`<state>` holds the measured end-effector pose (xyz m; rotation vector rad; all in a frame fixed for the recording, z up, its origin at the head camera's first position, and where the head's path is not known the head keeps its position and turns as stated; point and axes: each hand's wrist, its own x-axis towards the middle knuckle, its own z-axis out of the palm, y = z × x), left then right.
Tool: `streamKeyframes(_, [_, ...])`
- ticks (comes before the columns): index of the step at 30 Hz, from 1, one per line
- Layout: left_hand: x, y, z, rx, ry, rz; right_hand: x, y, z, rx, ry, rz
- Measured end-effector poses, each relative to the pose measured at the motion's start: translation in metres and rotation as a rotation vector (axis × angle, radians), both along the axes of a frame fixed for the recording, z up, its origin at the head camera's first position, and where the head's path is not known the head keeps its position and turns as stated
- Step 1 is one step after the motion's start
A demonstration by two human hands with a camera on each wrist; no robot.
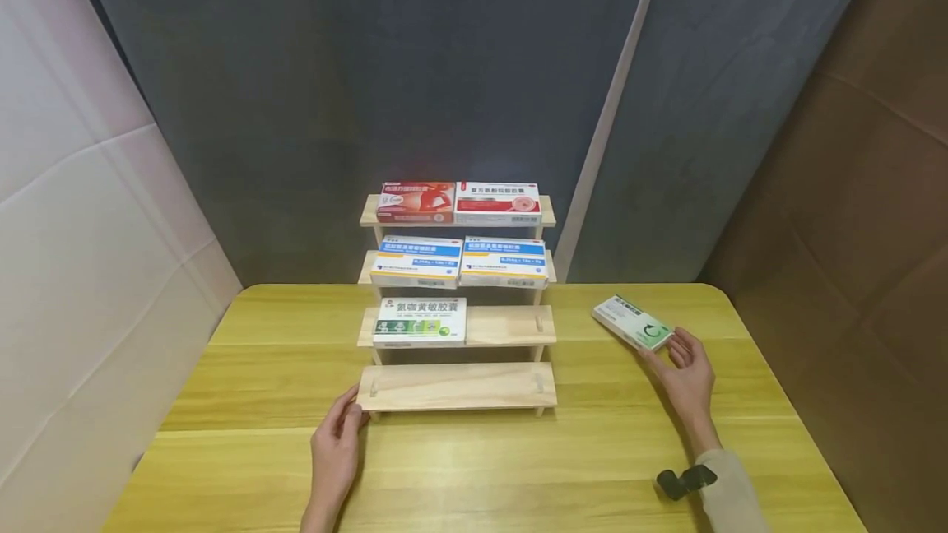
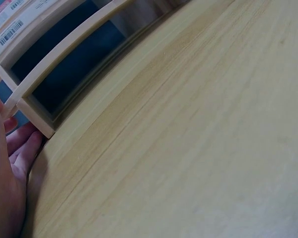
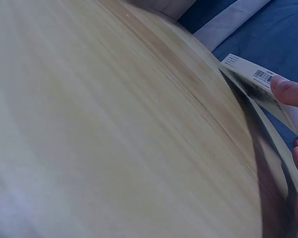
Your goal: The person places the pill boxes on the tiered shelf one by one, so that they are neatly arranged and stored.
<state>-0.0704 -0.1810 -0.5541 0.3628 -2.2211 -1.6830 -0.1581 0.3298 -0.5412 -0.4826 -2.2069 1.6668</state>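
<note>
A stepped wooden display rack (image 1: 459, 389) has four tiers. My left hand (image 1: 335, 442) holds the left end of its lowest tier, with thumb and fingers about the corner; in the left wrist view those fingers (image 2: 27, 148) lie beside the rack's leg. Off to the right, my right hand (image 1: 687, 373) pinches a white and green medicine box (image 1: 633, 323) by its near right end. The right wrist view shows this box (image 3: 253, 72) raised off the tabletop, thumb on its barcoded side. A white and green capsule box (image 1: 420, 321) lies at the left of the second tier from the bottom.
Two blue and white boxes, left (image 1: 416, 261) and right (image 1: 504, 261), fill the third tier. On the top tier lie a red box (image 1: 415, 202) and a white and red box (image 1: 498, 202). Behind the wooden table (image 1: 474, 475) hangs a grey curtain (image 1: 333, 89).
</note>
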Motion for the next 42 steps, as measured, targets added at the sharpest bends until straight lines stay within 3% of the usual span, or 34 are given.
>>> streamKeyframes(17, [0.0, 0.001, -0.001, 0.018, -0.004, -0.002, 0.017, -0.008, 0.006, -0.094, 0.101, -0.062])
streamKeyframes(27, [0.001, 0.002, 0.002, 0.008, 0.013, 0.0, 0.031, -0.017, 0.021, -0.232, 0.184, -0.044])
streamKeyframes(42, [0.001, 0.002, 0.003, -0.023, 0.022, 0.008, 0.058, -0.025, 0.049, -0.401, 0.175, -0.002])
